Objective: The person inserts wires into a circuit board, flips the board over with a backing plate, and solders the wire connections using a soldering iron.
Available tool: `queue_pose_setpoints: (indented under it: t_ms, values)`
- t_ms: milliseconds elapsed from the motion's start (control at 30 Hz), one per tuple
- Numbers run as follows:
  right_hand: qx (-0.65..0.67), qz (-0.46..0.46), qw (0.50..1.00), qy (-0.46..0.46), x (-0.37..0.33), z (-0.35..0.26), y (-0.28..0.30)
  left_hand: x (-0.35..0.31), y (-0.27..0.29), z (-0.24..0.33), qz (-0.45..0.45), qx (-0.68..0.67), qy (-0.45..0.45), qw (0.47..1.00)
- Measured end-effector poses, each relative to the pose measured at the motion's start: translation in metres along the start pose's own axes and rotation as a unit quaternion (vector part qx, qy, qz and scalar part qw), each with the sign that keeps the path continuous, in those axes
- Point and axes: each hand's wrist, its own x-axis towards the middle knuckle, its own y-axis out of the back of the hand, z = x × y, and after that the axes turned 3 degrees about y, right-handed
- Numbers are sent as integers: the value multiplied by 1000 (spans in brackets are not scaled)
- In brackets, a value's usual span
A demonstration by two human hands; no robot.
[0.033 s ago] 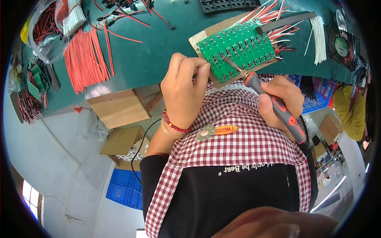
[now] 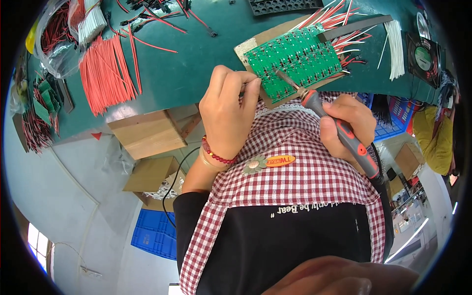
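From where I stand, the far left of the green surface [image 2: 167,73] holds small green circuit boards [image 2: 44,98] with red and dark leads. Next come a clear plastic bag [image 2: 60,68] of wires and a fanned bundle of red wires [image 2: 105,76].

Then the left hand [image 2: 228,110]: its thumb and forefinger meet in a pinch at the left edge of the large green circuit board [image 2: 300,59]. Whether that grip has anything between the fingertips, I can't tell.

The board lies tilted on a piece of cardboard [image 2: 242,48], at the near edge of the surface, in front of the person. Over its left half sits the tip of a soldering iron [image 2: 313,101], too fine a spot to tell contact. The right hand [image 2: 356,118] has its grip wrapped around the iron's grey and red handle.

Farther right, a dark bar [image 2: 356,28] crosses the board's corner, beside loose white wires [image 2: 395,49].

Nothing visible has shifted just now; the iron work looks held at this one spot.
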Motion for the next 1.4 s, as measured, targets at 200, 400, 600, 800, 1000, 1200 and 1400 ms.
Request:
queue_pose_setpoints:
  t_ms: [200, 400, 600, 800, 1000, 1200, 1400]
  values:
    - [-16, -5, 1000, 17, -2, -2, -3, -2, -7, -3, -6, 34, 3, 999]
    - [-45, -15, 997, 53, -6, -3, -8, -4, -13, -4, 9, 59, -40, 997]
    - [-71, -67, 992, 82, -2, -9, -3, -6, -11, 2, -5, 49, -40, 998]
    - [-68, -3, 994, 87, -9, -6, 3, -8, -8, -2, -28, -4, 1, 1000]
    - [-49, 20, 996, 66, -11, -4, 4, -7, -6, 3, -36, 3, -10, 999]
    - [-21, 0, 999, 30, -8, -4, 6, -6, -10, -4, -30, 5, -29, 999]
    - [-10, 3, 1000, 25, -7, 1, 7, -5, -13, -4, -29, 21, -31, 999]
